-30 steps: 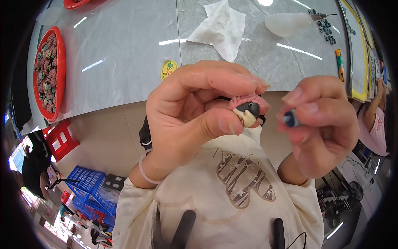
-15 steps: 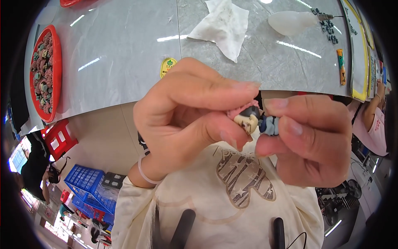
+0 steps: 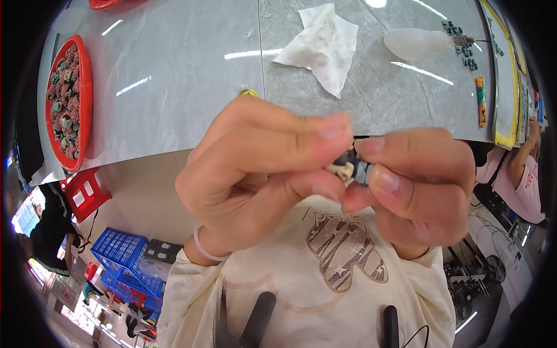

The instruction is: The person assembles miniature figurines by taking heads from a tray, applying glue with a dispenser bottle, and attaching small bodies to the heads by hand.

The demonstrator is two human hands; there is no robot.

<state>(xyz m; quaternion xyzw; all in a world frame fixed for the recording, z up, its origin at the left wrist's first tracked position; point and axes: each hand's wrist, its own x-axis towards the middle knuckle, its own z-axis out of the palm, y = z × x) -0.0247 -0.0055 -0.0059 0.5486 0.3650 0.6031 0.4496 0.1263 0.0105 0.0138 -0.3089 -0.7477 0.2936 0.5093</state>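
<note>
In front of my chest, my left hand (image 3: 255, 156) pinches a small figurine head (image 3: 342, 169) between thumb and fingers. It has dark hair and a cream face, mostly covered by my fingertips. My right hand (image 3: 420, 182) grips the small grey-blue figurine body (image 3: 362, 172) between thumb and fingertips. Head and body meet end to end in the narrow space between my two hands. Whether they are joined cannot be told, since the fingers hide most of the contact.
Ahead lies a grey table with a white cloth (image 3: 325, 46), a translucent squeeze bottle (image 3: 418, 45), small dark parts (image 3: 467, 51) and an orange-and-green tube (image 3: 481, 101). A red basket (image 3: 86, 110) of pink and green pieces sits left. Blue crates (image 3: 119, 255) stand on the floor; people are nearby.
My right hand has come left, closer to my left hand. Less of the head and body shows between my fingers, and the head's pink part is now hidden.
</note>
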